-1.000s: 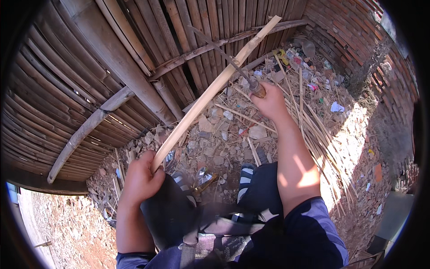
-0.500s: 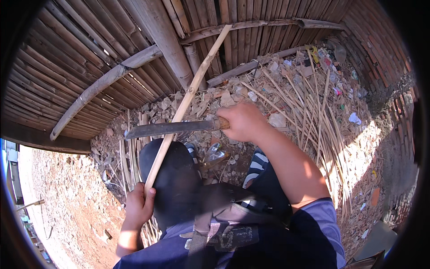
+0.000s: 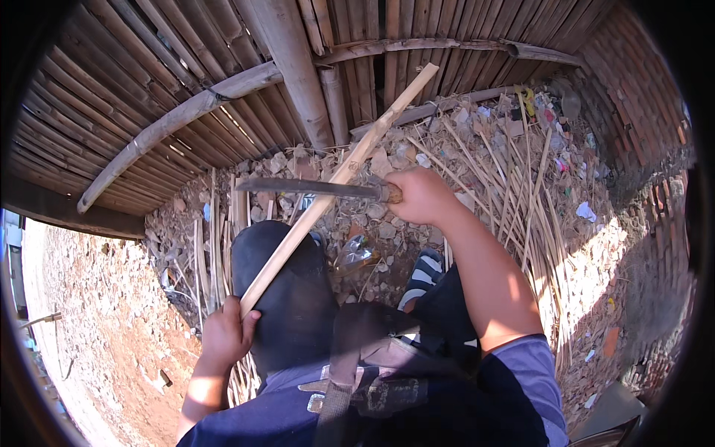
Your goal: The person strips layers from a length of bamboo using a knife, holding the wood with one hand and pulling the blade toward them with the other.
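My left hand (image 3: 227,333) grips the lower end of a long pale bamboo strip (image 3: 298,229), which slants up and away to the right across my dark-clad left knee (image 3: 287,272). In my right hand (image 3: 421,195) is a machete (image 3: 313,188), its fingers wrapped round the wooden handle. The dark blade points left and lies crosswise over the middle of the strip, seeming to touch it. The strip's far end stands free near the bamboo wall.
Many split bamboo strips (image 3: 514,194) lie piled at the right, others (image 3: 212,261) at the left. Ahead rises a bamboo-slat wall (image 3: 186,127) with a thick post (image 3: 294,74). A brick wall (image 3: 640,112) bounds the right. Rubble and a clear plastic bag (image 3: 356,255) lie by my feet.
The strip's far end has swung to the right and slightly down. My right hand and the machete have shifted farther up along the strip, away from me. The left hand keeps its hold.
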### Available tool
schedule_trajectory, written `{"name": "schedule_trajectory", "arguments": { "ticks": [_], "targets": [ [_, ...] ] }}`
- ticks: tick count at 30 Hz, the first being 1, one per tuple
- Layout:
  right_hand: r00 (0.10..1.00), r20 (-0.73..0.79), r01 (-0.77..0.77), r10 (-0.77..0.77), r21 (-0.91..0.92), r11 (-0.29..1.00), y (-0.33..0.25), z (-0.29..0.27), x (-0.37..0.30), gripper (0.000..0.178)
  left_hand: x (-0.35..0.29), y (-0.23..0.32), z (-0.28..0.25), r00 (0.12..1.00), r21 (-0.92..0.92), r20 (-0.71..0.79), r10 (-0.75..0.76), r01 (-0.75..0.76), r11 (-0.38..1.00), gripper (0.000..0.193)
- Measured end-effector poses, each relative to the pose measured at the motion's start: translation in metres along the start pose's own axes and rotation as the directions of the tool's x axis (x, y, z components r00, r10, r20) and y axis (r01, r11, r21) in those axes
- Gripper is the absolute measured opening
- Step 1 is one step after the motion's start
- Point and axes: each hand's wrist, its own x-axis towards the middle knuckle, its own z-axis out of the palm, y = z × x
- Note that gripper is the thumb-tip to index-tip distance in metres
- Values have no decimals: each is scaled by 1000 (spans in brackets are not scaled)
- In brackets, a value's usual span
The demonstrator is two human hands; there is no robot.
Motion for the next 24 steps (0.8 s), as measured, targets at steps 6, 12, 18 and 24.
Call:
{"name": "schedule_trajectory", "arguments": {
  "ticks": [6,12,18,24],
  "targets": [
    [986,-132,-93,100,58,994,4,0,-1,32,7,-1,-7,998,16,-13,63,-63,998,40],
    [993,59,116,-106,-191,975,-30,-2,-3,34,10,-8,-8,995,-86,-12,101,-102,991,38],
    [940,-135,-292,314,159,943,23,1,10,35,16,-1,-26,991,-114,54,124,-117,987,37],
    [999,31,-7,13,-180,984,-28,1,-7,36,6,6,-36,987,-286,147,70,-25,958,41]
  ]
}}
